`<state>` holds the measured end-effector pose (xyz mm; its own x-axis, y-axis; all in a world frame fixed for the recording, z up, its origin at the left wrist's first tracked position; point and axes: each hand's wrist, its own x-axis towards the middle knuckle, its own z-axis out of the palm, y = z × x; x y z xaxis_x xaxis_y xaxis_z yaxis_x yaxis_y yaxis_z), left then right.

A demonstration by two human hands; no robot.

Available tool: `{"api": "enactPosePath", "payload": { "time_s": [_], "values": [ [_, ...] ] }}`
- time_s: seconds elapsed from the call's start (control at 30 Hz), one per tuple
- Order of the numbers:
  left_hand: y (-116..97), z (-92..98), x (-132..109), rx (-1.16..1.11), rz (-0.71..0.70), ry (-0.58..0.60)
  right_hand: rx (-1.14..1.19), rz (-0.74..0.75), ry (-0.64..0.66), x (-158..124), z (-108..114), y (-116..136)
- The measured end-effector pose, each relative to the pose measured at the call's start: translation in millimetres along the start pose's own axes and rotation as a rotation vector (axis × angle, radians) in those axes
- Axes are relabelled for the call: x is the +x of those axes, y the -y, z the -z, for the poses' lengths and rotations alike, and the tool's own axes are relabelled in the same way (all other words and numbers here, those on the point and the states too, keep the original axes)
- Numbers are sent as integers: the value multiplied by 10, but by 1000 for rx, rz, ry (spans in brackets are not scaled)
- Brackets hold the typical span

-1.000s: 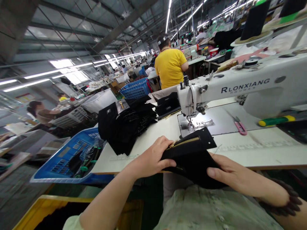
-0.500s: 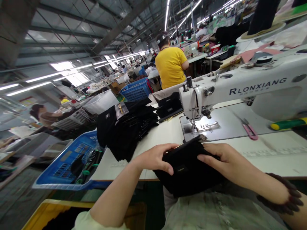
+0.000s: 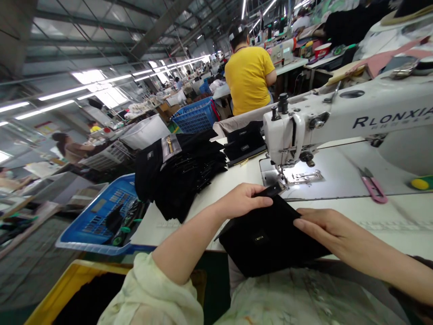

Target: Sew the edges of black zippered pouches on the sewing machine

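Note:
A black fabric pouch (image 3: 267,239) with a small gold-lettered label lies at the front edge of the sewing table, its far corner reaching the presser foot (image 3: 280,179) of a white RLONXIANG sewing machine (image 3: 297,135). My left hand (image 3: 241,201) grips the pouch's upper edge, with the thumb hidden. My right hand (image 3: 324,230) presses flat on its right side, fingers together. The pouch's zip is hidden.
Pink snips (image 3: 372,189) lie on the machine bed. A stack of black pouches (image 3: 179,171) and a smaller pile (image 3: 244,144) sit on the table. A blue tray (image 3: 101,221) and yellow bin (image 3: 77,289) stand left and below. A co-worker in a yellow shirt (image 3: 248,74) sits ahead.
The pouch has turned over, so its zip side no longer shows and the label faces up. Its far corner has moved to the presser foot. My left hand has shifted to its upper edge.

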<state>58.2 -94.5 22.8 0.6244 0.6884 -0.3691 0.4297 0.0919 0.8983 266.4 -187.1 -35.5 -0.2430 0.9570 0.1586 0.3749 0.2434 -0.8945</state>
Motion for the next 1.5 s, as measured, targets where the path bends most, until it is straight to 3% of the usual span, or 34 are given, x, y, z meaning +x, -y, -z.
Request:
{"api": "enactPosePath", "payload": {
  "time_s": [0.1,0.23,0.47,0.7,0.93,1.1,1.2,1.33,1.5],
  "values": [
    [-10,-46,26,78,-25,-52,-26,-39,94,-6,-14,-25],
    [-68,-107,39,276,-100,-141,-16,-40,90,-15,-43,-45],
    [-174,-124,31,450,-92,-145,20,-97,139,-33,-133,-120],
    [-154,-78,46,375,-43,-111,72,-130,2,-40,-143,-180],
    [-84,-67,129,422,-66,-154,177,-265,12,27,-155,-212],
    [-26,-52,221,442,-60,-160,199,-275,-71,79,-248,-312],
    [12,-22,277,386,-53,-138,242,-189,-172,82,-271,-365],
    [66,31,356,269,-46,-92,211,16,-103,66,-167,-448],
    [153,82,464,173,-21,-54,-307,592,8,144,93,-622]
  ]
}}
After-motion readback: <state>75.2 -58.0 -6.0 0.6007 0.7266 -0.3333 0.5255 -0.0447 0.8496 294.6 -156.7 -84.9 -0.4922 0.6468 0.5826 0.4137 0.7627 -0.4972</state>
